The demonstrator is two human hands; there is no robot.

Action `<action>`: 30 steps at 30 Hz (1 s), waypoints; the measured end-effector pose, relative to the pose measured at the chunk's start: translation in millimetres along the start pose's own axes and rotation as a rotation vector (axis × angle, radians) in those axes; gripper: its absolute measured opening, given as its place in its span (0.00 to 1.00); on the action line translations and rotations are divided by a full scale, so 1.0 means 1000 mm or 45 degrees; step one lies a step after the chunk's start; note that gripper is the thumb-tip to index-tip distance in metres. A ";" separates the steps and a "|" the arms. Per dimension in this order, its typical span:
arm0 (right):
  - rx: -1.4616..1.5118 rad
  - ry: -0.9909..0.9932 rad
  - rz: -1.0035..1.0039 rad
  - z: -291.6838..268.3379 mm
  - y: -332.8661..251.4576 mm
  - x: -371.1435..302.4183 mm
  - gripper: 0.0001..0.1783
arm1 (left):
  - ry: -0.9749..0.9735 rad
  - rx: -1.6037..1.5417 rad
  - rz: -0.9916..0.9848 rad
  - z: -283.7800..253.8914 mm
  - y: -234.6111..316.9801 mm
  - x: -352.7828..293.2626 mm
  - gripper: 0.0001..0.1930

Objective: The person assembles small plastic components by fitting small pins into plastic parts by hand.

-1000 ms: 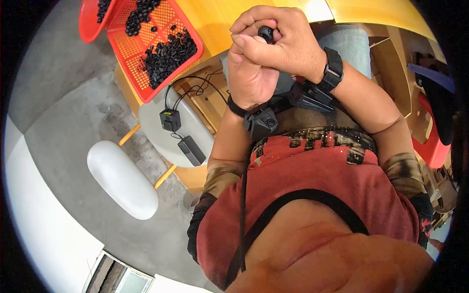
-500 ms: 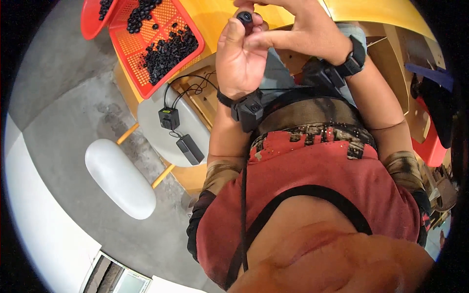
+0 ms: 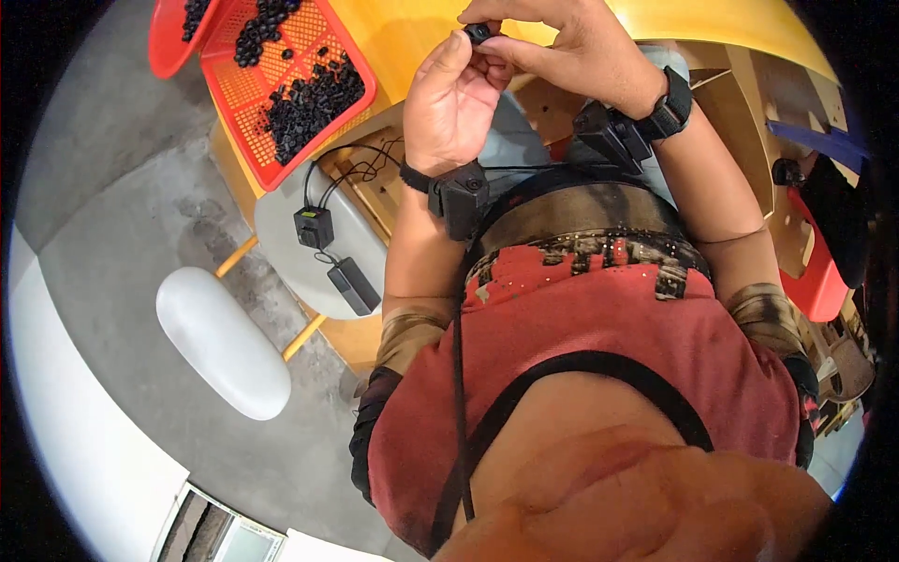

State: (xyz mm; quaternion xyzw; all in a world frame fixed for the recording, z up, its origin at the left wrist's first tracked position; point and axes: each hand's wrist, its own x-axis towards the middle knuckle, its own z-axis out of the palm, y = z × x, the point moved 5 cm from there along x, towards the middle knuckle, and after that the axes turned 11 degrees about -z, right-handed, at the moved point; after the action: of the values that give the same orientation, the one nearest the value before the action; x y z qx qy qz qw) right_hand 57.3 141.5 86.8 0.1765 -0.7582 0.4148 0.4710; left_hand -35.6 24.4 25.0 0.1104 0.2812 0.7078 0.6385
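A small round black part [image 3: 478,34] with a hollow in its face is pinched between both hands, over the edge of the yellow table. My left hand [image 3: 449,108] has its palm up, with thumb and curled fingers closed at the part's near left side. From the right, my right hand [image 3: 581,58] grips the same part between thumb and forefinger. To the left of them sits a red plastic basket [image 3: 245,120], holding a heap of small black pieces [image 3: 314,108] and a pile of rounder black parts [image 3: 257,37].
A second red container [image 3: 169,42] with black parts is at the upper left. The yellow table [image 3: 398,42] spans the top. A grey stool seat [image 3: 276,225] bears a small black box [image 3: 314,228] with cables. Cardboard [image 3: 716,126] stands at right.
The black part has turned in my fingers, and my right thumb and forefinger now close on it. Both hands and the whole scene sit slightly farther left in view.
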 end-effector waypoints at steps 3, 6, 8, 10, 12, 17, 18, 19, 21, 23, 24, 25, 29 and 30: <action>-0.069 0.047 0.067 -0.002 0.000 -0.003 0.16 | 0.018 0.000 0.057 0.003 0.002 0.004 0.15; -0.120 0.062 0.024 -0.007 -0.001 -0.004 0.16 | -0.009 0.025 0.044 0.005 0.000 0.009 0.15; -0.127 0.035 0.042 -0.014 -0.001 -0.003 0.16 | -0.079 0.067 -0.011 0.008 -0.002 0.013 0.16; -0.228 -0.027 0.062 -0.019 -0.005 0.000 0.15 | -0.065 0.040 -0.052 0.010 -0.002 0.015 0.16; -0.445 -0.138 0.079 -0.021 -0.008 0.004 0.13 | -0.027 -0.032 -0.099 0.005 -0.002 0.016 0.16; -0.324 -0.195 0.418 -0.017 -0.003 0.000 0.15 | -0.066 0.124 -0.043 0.008 0.003 0.021 0.16; -0.388 -0.224 0.425 -0.018 -0.002 -0.001 0.15 | 0.008 0.112 -0.090 0.002 0.000 0.025 0.15; -0.438 -0.254 0.429 -0.019 -0.002 -0.001 0.15 | 0.094 0.105 -0.131 -0.001 -0.001 0.028 0.15; -0.500 -0.267 0.434 -0.026 0.001 -0.004 0.15 | 0.117 0.082 -0.155 0.000 -0.003 0.034 0.15; -0.513 -0.169 0.341 -0.034 0.005 -0.007 0.14 | 0.128 0.123 -0.262 -0.005 -0.008 0.035 0.17; -0.520 -0.165 0.334 -0.040 0.007 -0.008 0.14 | 0.111 0.115 -0.285 -0.006 -0.009 0.033 0.21; -0.543 -0.115 0.479 -0.050 0.013 -0.013 0.13 | 0.106 0.122 -0.289 -0.003 -0.009 0.031 0.21; -0.690 0.026 0.897 -0.106 0.035 -0.024 0.12 | 0.250 0.065 -0.370 -0.014 -0.011 0.024 0.24; -0.588 0.165 0.817 -0.122 0.026 -0.015 0.12 | 0.279 0.066 -0.346 -0.023 -0.010 0.021 0.22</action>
State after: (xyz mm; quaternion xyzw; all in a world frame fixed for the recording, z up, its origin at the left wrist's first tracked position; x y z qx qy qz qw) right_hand 116.8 251.8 87.3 -0.2063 -0.8170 0.3696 0.3916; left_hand -42.0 38.7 -3.4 0.0098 0.3796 0.6153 0.6908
